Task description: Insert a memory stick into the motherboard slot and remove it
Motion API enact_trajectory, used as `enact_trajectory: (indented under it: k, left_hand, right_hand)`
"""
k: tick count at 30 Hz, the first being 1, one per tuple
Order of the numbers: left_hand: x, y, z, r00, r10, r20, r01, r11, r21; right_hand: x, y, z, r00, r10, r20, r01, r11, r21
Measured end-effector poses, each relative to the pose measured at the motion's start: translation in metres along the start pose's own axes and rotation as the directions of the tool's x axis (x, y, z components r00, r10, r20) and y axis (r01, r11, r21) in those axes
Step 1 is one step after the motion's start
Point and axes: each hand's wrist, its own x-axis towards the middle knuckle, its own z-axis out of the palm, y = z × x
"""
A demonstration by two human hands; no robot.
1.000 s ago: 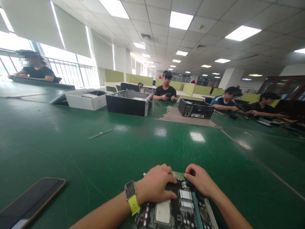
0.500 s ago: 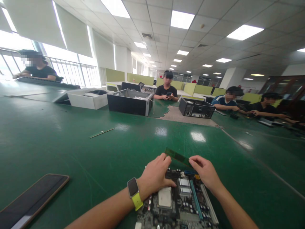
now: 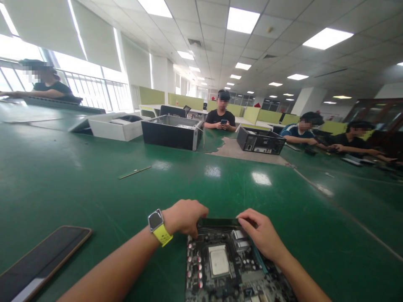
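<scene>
A motherboard (image 3: pixel 217 283) lies flat on the green table, its silver processor (image 3: pixel 219 261) facing up near the middle. Along its far edge a green RAM stick (image 3: pixel 219 222) stands on its long edge, over or in the memory slots; I cannot tell whether it is seated. My right hand (image 3: pixel 262 235) pinches the stick's right end between thumb and fingers. At the other end, my left hand (image 3: pixel 185 216), with a watch (image 3: pixel 156 220) on the wrist, has its fingers and thumb curled around the stick's left end and the board's far left corner.
A phone (image 3: pixel 47 262) lies at the left front. Another thin stick (image 3: pixel 135 172) rests farther back on the table (image 3: pixel 103 188). Open computer cases, one black (image 3: pixel 170 136), one white (image 3: pixel 115 130) and one dark (image 3: pixel 261 140), stand at the back. Several people sit around the table.
The RAM stick has come down from a tilt above the board to lie level along its far edge. My left hand has shifted left to the stick's end; my right hand moved slightly left.
</scene>
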Motion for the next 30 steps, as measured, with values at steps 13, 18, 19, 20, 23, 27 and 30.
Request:
enact_trajectory:
  k: [13, 18, 19, 20, 23, 27, 30]
  left_hand:
    - [0.007, -0.004, -0.006, 0.981, 0.068, -0.183, -0.084, 0.993, -0.083]
    - [0.004, -0.008, -0.013, 0.984, 0.031, -0.176, -0.048, 0.995, -0.09]
    - [0.004, -0.008, -0.014, 0.984, 0.024, -0.176, -0.04, 0.995, -0.087]
    - [0.004, -0.007, -0.014, 0.984, 0.019, -0.179, -0.035, 0.996, -0.083]
    - [0.005, -0.006, -0.014, 0.983, 0.002, -0.185, -0.014, 0.998, -0.067]
    - [0.003, -0.004, -0.016, 0.985, -0.014, -0.17, 0.006, 0.999, -0.046]
    - [0.001, -0.003, -0.016, 0.986, -0.02, -0.163, 0.014, 0.999, -0.034]
  right_hand:
    - [-0.001, -0.003, 0.004, 1.0, -0.011, 0.006, 0.011, 1.0, 0.025]
    - [-0.001, 0.0, 0.006, 1.0, -0.017, 0.003, 0.017, 0.999, 0.027]
    - [-0.001, 0.0, 0.007, 1.0, -0.017, 0.001, 0.017, 0.999, 0.027]
    - [-0.001, 0.001, 0.007, 1.0, -0.017, -0.003, 0.017, 0.999, 0.028]
    - [-0.002, 0.005, 0.009, 1.0, -0.024, -0.02, 0.024, 0.999, 0.028]
    - [-0.002, 0.011, 0.011, 0.999, -0.037, -0.01, 0.037, 0.999, 0.022]
    - [-0.002, 0.013, 0.011, 1.0, -0.025, 0.01, 0.024, 0.999, 0.026]
